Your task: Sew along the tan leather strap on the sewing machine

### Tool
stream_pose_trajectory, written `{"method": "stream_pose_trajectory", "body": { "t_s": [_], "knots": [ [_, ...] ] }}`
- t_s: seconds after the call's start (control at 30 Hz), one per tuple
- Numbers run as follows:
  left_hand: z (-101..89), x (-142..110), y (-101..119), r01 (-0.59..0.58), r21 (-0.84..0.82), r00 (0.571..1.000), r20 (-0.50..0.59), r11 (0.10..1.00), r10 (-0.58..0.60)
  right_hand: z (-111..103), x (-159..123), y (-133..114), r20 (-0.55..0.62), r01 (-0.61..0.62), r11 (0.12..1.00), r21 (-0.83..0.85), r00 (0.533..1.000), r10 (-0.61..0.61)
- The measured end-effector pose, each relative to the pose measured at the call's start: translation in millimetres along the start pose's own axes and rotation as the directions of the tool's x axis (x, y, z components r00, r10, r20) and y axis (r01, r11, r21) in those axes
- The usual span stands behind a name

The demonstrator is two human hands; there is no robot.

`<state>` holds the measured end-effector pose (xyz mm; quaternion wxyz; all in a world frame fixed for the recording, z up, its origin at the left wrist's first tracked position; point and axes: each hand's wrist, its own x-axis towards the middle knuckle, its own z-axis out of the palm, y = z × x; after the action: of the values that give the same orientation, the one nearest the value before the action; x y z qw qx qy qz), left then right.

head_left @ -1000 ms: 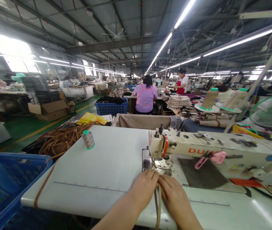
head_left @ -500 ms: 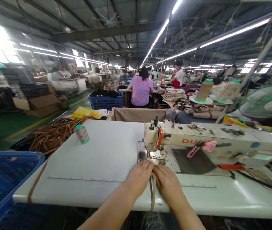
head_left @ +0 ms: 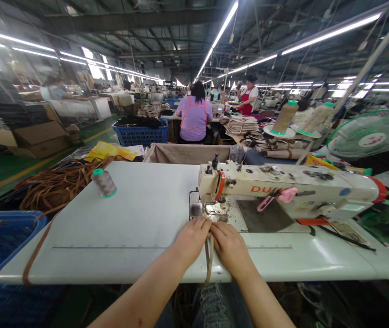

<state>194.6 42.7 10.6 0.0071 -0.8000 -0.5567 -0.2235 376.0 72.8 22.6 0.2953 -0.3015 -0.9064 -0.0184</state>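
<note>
Just in front of the needle area of a white sewing machine (head_left: 269,184), my left hand (head_left: 192,239) and my right hand (head_left: 230,246) lie close together, fingertips nearly touching. Both are closed over a narrow tan strap (head_left: 210,262), which runs back between them and hangs over the table's front edge. The strap's far end is hidden under my fingers. Beyond my fingertips is the metal needle plate (head_left: 216,209). Pink-handled snips (head_left: 276,198) rest against the machine arm.
A grey thread cone (head_left: 104,183) stands on the white table (head_left: 146,205). To the left are a blue basket (head_left: 6,246) and a heap of brown straps (head_left: 60,189). A green fan (head_left: 372,136) is at the right. Ahead, a person in purple (head_left: 194,116) sits.
The camera view has tilted and shifted, so the whole scene sits lower-left to upper-left in frame. My hands stay on the strap at the needle plate, with little visible movement.
</note>
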Motion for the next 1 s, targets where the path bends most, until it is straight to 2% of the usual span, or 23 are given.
{"method": "stream_pose_trajectory", "body": {
  "t_s": [0.4,0.63,0.8,1.0],
  "knots": [
    [1.6,-2.3,-2.0,-0.008,0.031,1.0,0.004,0.999,0.008,-1.9,1.3,-3.9,0.027,-0.025,0.999,0.023,0.999,0.024],
    [7.8,-8.3,-5.4,-0.032,0.037,0.997,-0.075,0.999,0.035,-3.4,0.2,-8.8,0.041,-0.048,0.999,0.018,0.998,0.047],
    [16.7,-15.1,-18.9,-0.068,0.03,0.99,-0.124,0.997,0.072,0.7,-1.3,-9.2,0.085,-0.057,0.998,-0.015,0.995,0.058],
    [29.3,-16.1,-39.3,-0.177,0.015,0.971,-0.158,0.984,0.177,5.8,-1.7,-5.2,0.109,-0.018,0.993,-0.113,0.994,0.03]
  ]
}}
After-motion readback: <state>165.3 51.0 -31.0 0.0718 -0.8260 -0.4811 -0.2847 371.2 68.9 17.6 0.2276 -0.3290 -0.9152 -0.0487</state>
